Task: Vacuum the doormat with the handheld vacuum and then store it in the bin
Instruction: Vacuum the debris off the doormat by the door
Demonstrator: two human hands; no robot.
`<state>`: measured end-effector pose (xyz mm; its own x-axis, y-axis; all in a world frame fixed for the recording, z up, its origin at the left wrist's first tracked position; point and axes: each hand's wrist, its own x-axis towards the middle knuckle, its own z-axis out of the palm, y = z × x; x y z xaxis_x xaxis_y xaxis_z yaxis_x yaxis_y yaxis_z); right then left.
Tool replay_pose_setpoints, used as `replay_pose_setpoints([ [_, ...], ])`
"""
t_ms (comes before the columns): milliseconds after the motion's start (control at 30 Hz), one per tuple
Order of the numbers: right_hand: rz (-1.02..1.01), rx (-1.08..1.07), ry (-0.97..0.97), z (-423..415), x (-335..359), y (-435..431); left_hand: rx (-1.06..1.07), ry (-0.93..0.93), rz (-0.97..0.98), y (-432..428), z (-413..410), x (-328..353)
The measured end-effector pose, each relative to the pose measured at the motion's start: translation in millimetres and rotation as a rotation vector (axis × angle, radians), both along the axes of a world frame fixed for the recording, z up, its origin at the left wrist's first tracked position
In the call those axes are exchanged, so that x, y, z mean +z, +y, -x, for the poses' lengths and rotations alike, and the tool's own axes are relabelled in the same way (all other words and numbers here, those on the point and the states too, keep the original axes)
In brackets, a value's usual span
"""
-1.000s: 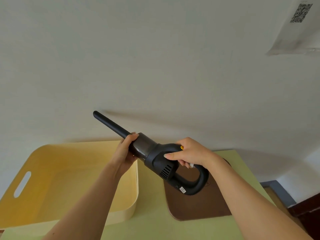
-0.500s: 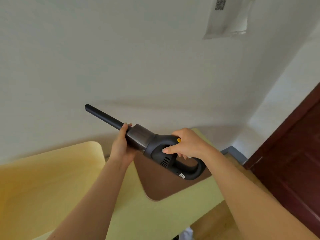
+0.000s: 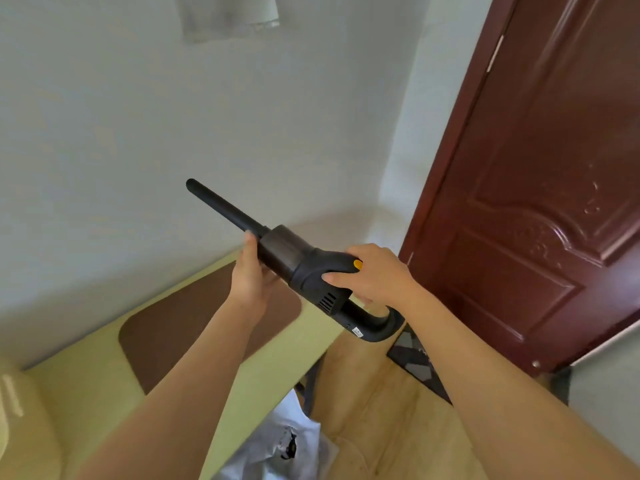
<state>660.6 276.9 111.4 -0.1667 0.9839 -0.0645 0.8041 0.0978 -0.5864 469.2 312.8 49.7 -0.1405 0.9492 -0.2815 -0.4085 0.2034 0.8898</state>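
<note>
- Pale wall behind, dark red door (image 3: pixel 540 188) at right; a green table (image 3: pixel 86 386) carries the brown doormat (image 3: pixel 180 327).
- Held in the air above the mat's right end, the handheld vacuum (image 3: pixel 311 268) looks rigid and light, heaviest near its motor.
- Right hand (image 3: pixel 374 275) wraps the handle; left hand (image 3: pixel 251 271) cups the barrel, fingers curled beneath.
- Compared with a second ago, the yellow bin (image 3: pixel 20 424) has slid to the near-left edge and the door has appeared.

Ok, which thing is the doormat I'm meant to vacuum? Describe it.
Find the pale green table against the white wall. The doormat lies flat on it, below the handheld vacuum. It is the only dark brown, round-cornered thing there.
</note>
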Motion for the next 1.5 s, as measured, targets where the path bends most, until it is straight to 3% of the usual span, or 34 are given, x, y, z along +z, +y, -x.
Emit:
replay_pose_setpoints([
  [200, -0.055, -0.215, -0.041, -118, -15, -4, -0.081, 0.246, -0.016, 12, -136, -13],
  [400, 0.014, -0.371, -0.060, -220, -32, -16, -0.157, 0.553, -0.136, 6, -244, -28],
  [767, 0.123, -0.640, -0.112, -331, -87, -46, -0.527, 1.028, -0.369, 6, -369, -64],
  [1067, 0.170, -0.827, -0.117, -393, -126, -14, -0.803, 1.120, -0.429, 61, -428, -95],
  [1500, 0.188, -0.988, -0.147, -468, -217, 141, -1.081, 1.308, -0.629, 257, -546, -187],
])
